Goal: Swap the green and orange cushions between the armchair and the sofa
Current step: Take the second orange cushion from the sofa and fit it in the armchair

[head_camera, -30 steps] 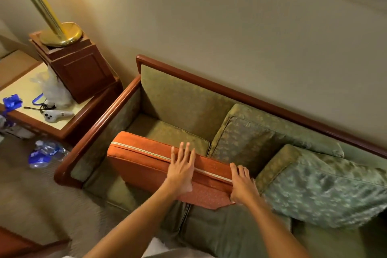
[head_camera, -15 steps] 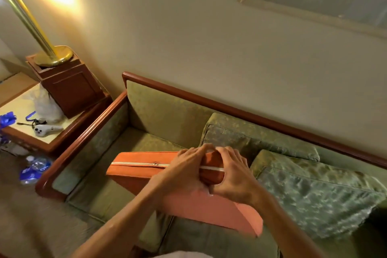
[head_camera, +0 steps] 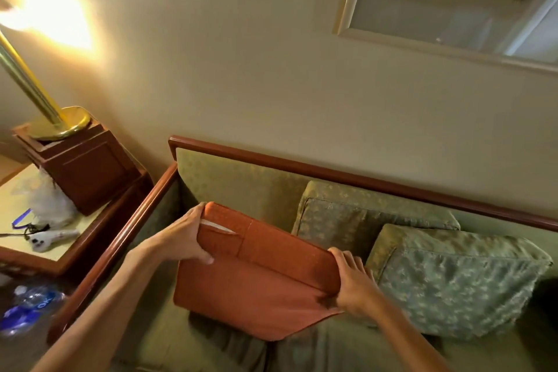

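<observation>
An orange cushion [head_camera: 259,281] is tilted on edge over the left seat of the green sofa [head_camera: 238,187]. My left hand [head_camera: 184,237] grips its upper left corner, by the white zip. My right hand [head_camera: 353,281] grips its right edge. Two green cushions lean against the sofa back: one [head_camera: 347,214] just behind the orange cushion, another paler one [head_camera: 462,278] to its right. The armchair is out of view.
A wooden side table [head_camera: 39,251] stands left of the sofa with a brass lamp [head_camera: 57,124] on a wooden box, a white controller [head_camera: 51,238] and a plastic bag. Water bottles [head_camera: 27,305] lie on the floor below. A framed picture [head_camera: 453,0] hangs above.
The orange cushion has been lifted from lying flat and turned up on edge. My hands moved apart from its middle to its left corner and right edge. The view tilted up.
</observation>
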